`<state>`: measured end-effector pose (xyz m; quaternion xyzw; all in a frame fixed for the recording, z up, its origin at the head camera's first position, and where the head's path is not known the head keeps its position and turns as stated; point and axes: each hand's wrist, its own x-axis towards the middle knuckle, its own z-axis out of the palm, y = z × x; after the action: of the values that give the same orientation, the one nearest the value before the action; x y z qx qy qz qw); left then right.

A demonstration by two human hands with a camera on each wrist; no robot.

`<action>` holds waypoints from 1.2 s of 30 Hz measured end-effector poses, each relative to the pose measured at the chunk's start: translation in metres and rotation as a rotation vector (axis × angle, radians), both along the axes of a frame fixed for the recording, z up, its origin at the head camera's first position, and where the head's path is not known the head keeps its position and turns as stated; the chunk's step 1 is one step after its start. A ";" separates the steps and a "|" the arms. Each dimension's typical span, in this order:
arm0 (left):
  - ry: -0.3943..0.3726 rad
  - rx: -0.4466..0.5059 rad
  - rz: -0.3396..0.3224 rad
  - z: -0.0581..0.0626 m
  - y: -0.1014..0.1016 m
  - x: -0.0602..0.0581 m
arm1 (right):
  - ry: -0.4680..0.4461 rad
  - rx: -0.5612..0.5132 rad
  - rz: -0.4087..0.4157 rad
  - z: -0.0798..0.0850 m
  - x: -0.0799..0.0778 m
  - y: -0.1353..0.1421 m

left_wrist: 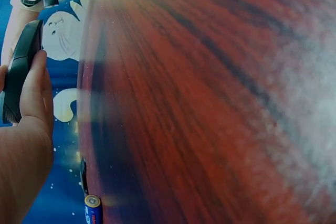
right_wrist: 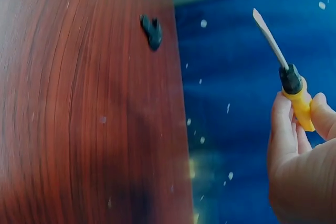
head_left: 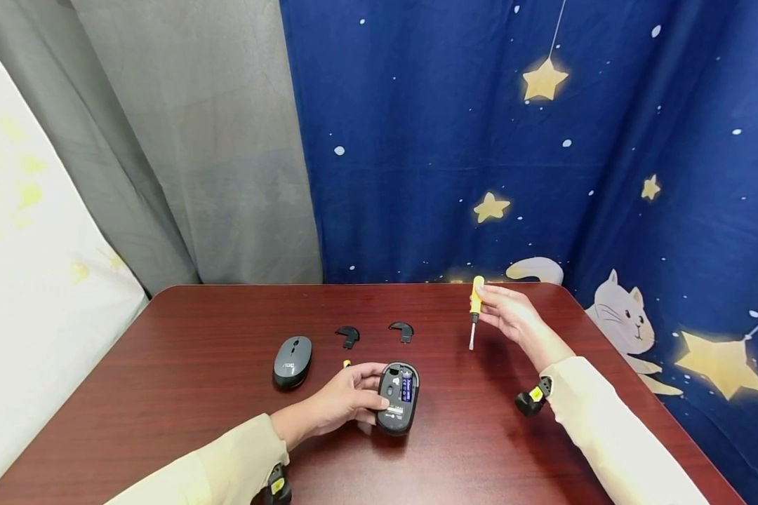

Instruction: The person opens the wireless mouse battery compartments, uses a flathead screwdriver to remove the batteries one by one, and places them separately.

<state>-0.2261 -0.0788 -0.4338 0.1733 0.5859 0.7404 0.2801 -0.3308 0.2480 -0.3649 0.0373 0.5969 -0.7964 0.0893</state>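
Observation:
My left hand [head_left: 344, 398] grips a dark computer mouse [head_left: 394, 419] by its side, above the table. Its underside faces up, with the battery compartment uncovered and a blue battery [head_left: 407, 387] lying inside. In the left wrist view the same mouse [left_wrist: 22, 64] shows edge-on between thumb and fingers. My right hand [head_left: 510, 315] holds a screwdriver [head_left: 476, 301] by its yellow handle, tip downward, at the table's right side. The right wrist view shows the screwdriver's flat metal blade [right_wrist: 270, 39], touching nothing. Another battery [left_wrist: 93, 211] is by the left hand, mostly hidden in the head view.
A second mouse [head_left: 292, 361], grey-topped, sits upright left of my left hand. Two small black covers [head_left: 349, 336], the other cover [head_left: 403, 330] further right, lie behind the held mouse. Curtains [head_left: 417, 175] hang beyond the reddish-brown table's [head_left: 227, 315] back edge.

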 end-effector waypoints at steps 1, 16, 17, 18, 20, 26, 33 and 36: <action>0.001 -0.001 0.001 0.000 0.000 0.000 | -0.007 0.001 -0.010 -0.001 -0.001 0.004; 0.000 0.001 0.004 0.000 -0.001 0.000 | -0.137 0.124 -0.105 -0.028 -0.015 0.052; -0.001 0.002 0.004 0.000 -0.001 0.000 | -0.144 0.129 -0.112 -0.030 -0.017 0.054; 0.000 0.003 0.003 0.000 -0.001 0.000 | -0.150 0.134 -0.112 -0.032 -0.018 0.057; 0.000 0.006 0.002 0.000 -0.002 0.000 | -0.157 0.147 -0.107 -0.035 -0.020 0.061; -0.005 0.004 0.007 0.000 -0.002 -0.001 | -0.197 0.209 -0.080 -0.044 -0.024 0.069; -0.008 0.002 0.013 -0.001 -0.002 -0.001 | -0.206 0.274 -0.080 -0.054 -0.028 0.073; -0.011 0.003 0.013 -0.001 -0.003 -0.001 | -0.199 0.288 -0.094 -0.058 -0.029 0.073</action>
<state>-0.2273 -0.0815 -0.4345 0.1657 0.5844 0.7440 0.2782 -0.3600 0.3211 -0.4232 0.1561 0.6906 -0.6985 0.1042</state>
